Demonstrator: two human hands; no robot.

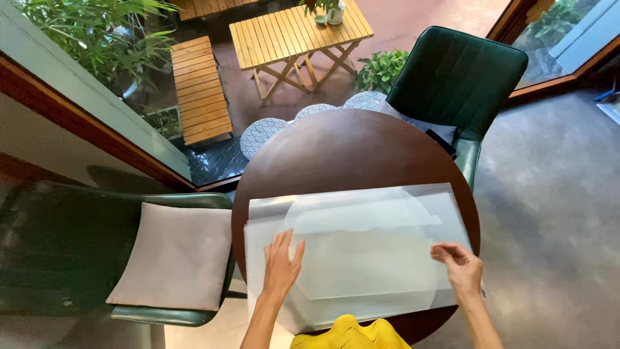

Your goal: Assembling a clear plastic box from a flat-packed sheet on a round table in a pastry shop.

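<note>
A stack of clear plastic sheets point(361, 245) lies across the near half of a round dark wooden table point(342, 152). One sheet in the stack has a rounded outline. My left hand point(282, 265) rests flat on the sheets near their left side, fingers spread. My right hand point(460, 265) is at the sheets' right edge, with its fingers curled and pinching the edge of a sheet. A yellow cloth point(352, 333) shows at the bottom, just below the table's near rim.
A dark green armchair point(58, 245) with a beige cushion point(174, 255) stands left of the table. Another green chair point(455, 77) stands behind it. Beyond the glass wall are a slatted wooden table point(297, 32), a bench point(197, 90) and plants. Grey floor lies to the right.
</note>
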